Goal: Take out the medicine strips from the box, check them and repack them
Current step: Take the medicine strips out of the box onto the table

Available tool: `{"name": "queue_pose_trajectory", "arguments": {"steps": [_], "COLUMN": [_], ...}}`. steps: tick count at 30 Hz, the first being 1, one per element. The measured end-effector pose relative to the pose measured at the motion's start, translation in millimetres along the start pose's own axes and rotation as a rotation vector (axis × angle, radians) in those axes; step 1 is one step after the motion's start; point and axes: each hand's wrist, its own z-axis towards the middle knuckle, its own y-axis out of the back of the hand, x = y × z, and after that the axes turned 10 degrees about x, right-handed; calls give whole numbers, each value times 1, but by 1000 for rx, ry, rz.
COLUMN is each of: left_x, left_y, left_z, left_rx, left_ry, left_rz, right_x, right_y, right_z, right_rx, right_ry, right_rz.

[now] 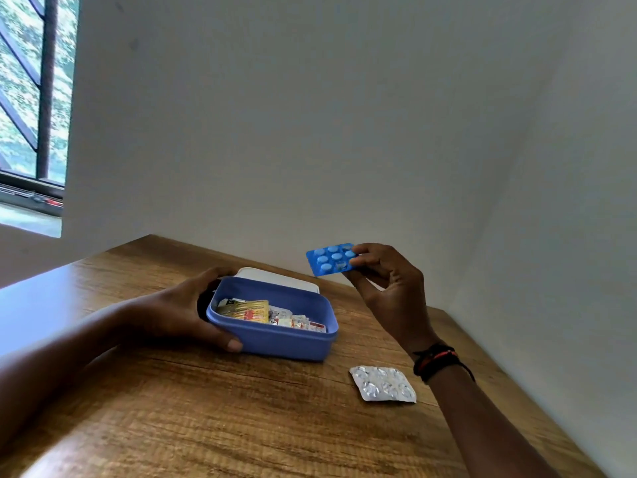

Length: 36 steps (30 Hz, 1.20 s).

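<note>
A blue plastic box (275, 343) stands open on the wooden table, with several medicine strips (272, 313) inside, one of them yellow. My left hand (182, 308) grips the box's left end. Above and to the right of the box, my right hand (389, 281) holds a blue blister strip (329, 259) by its right edge between thumb and fingers, tablets facing me. A silver blister strip (382, 383) lies flat on the table, to the right of the box and under my right wrist.
The box's white lid (275, 276) lies behind the box. The wooden table (206, 408) sits in a corner of white walls, close behind and to the right. A barred window (31, 98) is at the far left.
</note>
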Motion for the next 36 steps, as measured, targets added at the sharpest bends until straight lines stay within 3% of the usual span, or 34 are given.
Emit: {"name": "queue_pose_trajectory", "arguments": {"steps": [6,10,14,18,28,31,34,36], "left_x": [4,2,4,3,2,2,2,3], "left_y": [-2,-3,-2,-2,-1,-1,1,1], "left_z": [-3,-4,-3,-2,2,2,3,3], "left_rx": [1,-14,-54,-55,-56,-60,-47,-41], "left_ry": [-23,-36,2,29,57,51,37,29], "left_rz": [-27,-23,-4,7,15,4,-21,-10], "right_x": [13,15,15,15,19,20,15,15], "right_y": [3,20,24,14,13,22,15,0], "right_z": [1,0,-2,-4,-1,2,4,3], "right_rx": [228,549,902,1088,1112,915,546,462], "right_ry": [-378,-565,-656,-718,-727,-754,-647,-554], "right_rz": [442,636,567,421,285,175,69,26]}}
